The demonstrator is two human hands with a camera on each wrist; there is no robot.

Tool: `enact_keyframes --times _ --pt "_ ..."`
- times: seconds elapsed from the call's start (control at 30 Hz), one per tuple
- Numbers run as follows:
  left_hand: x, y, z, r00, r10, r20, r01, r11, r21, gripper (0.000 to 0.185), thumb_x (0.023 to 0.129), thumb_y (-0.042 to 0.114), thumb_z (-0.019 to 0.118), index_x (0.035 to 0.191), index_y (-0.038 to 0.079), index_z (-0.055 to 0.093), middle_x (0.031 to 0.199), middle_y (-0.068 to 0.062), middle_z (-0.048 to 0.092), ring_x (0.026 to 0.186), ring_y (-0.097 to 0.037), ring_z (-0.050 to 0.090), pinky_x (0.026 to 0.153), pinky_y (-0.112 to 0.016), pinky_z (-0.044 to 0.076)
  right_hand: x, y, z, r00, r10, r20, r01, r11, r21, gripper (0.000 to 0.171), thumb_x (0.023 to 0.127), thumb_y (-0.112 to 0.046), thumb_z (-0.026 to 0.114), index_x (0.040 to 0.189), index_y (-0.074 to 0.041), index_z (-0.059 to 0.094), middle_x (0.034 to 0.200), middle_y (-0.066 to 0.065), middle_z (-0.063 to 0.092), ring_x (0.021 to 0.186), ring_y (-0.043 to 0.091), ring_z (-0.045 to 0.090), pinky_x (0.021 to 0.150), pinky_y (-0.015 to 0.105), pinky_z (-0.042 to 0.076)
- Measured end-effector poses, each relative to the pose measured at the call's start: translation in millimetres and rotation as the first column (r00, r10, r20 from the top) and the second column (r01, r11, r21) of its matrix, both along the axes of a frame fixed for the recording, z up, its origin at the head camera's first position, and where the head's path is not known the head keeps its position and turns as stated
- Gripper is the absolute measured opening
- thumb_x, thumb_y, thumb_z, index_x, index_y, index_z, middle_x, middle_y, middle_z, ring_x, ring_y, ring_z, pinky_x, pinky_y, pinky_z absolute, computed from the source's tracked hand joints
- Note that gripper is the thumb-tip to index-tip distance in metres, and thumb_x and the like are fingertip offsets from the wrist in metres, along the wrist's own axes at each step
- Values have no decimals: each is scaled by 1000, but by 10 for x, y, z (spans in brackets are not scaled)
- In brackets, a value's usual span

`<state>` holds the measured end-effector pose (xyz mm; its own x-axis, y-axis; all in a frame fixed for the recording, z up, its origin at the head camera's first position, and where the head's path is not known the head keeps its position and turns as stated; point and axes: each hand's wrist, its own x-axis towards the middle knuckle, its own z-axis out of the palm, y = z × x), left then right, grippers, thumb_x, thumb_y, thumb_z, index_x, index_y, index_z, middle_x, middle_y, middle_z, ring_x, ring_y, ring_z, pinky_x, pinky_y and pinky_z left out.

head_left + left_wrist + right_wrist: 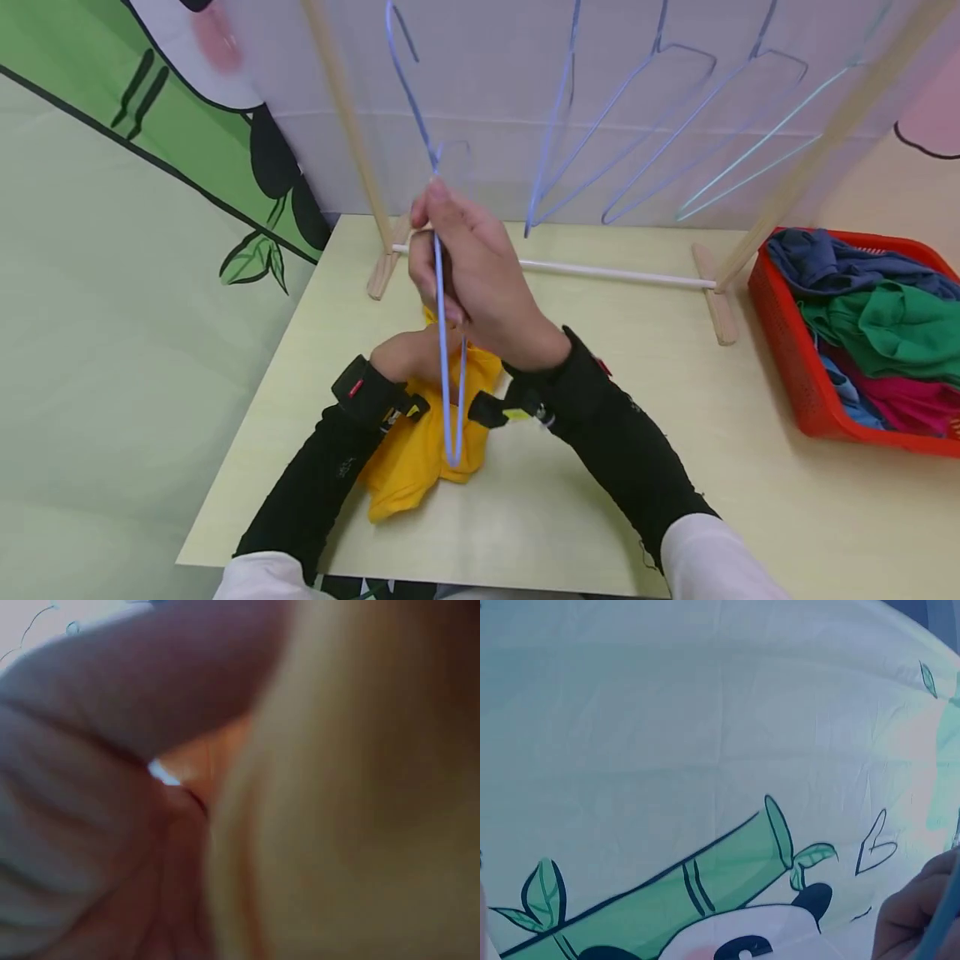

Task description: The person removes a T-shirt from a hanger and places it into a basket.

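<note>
While the right hand (pixel 480 283) grips the blue hanger (pixel 442 333) upright, fingers curled round its wire, the left hand (pixel 408 354) bunches the yellow shirt (pixel 420 450) on the worktop (pixel 600 467), probably steadying it; how its fingers lie I cannot tell
</note>
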<state>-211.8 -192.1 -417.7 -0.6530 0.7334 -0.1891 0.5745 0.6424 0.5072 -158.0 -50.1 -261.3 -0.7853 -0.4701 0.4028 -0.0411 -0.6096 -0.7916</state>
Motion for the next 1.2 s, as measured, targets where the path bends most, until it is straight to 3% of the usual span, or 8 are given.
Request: enact_keyframes --times 0.07,0.13,0.2,0.27,0.43,0.6,0.9,1.2 --pt "37 3 20 991 114 63 -109 990 -87 111 77 35 98 163 10 33 157 -25 41 135 -36 49 110 -41 45 -198 -99 82 997 -64 35 65 998 -18 34 120 -21 29 94 -6 47 52 3 44 33 14 29 35 26 22" --pt "101 41 87 935 329 131 -275 908 -315 133 76 37 99 172 19 9 171 -26 23 144 -42 43 115 -50 44 -389 -179 183 990 -124 61 127 990 -55 35 120 -23 31 94 -6 47 52 4 44 33 14 28 34 26 22" --pt "129 58 134 855 483 190 -386 836 -389 128 76 38 99 171 26 14 165 -23 36 136 -41 52 108 -51 50 -558 -239 289 980 -182 84 191 976 -106 36 119 -25 32 94 -6 49 52 4 42 34 15 27 35 25 21" --pt "150 63 157 830 521 200 -410 813 -414 123 78 36 98 170 32 16 153 -20 47 127 -38 55 100 -49 54 -697 -273 369 969 -226 96 239 957 -163 37 119 -26 31 96 -5 51 53 6 40 35 16 26 36 25 21" --pt "186 50 118 915 386 121 -328 883 -336 121 80 28 96 172 36 17 170 -21 28 139 -39 46 98 -51 56 -958 -357 480 949 -299 99 314 927 -208 41 120 -25 28 105 -2 58 55 8 35 39 19 24 40 27 20" --pt "214 45 100 909 399 122 -350 888 -300 120 80 26 96 172 35 18 179 -17 -8 153 -43 31 106 -57 52 -1207 -410 508 929 -356 101 370 908 -195 42 119 -26 29 110 -2 63 55 5 36 40 16 29 41 24 22" --pt "229 123 79 901 406 150 -341 879 -335 123 79 27 95 172 37 15 179 -16 -8 155 -43 29 112 -58 47 -1507 -312 481 906 -370 203 406 896 -178 40 119 -28 34 107 -3 64 54 4 35 39 15 29 42 24 21" --pt "232 154 100 931 354 86 -313 899 -307 119 78 28 98 170 35 24 177 -19 9 133 -40 46 98 -50 55 -1491 -156 344 877 -398 267 432 898 -80 44 118 -35 37 108 -4 66 58 5 41 40 14 34 42 22 26"
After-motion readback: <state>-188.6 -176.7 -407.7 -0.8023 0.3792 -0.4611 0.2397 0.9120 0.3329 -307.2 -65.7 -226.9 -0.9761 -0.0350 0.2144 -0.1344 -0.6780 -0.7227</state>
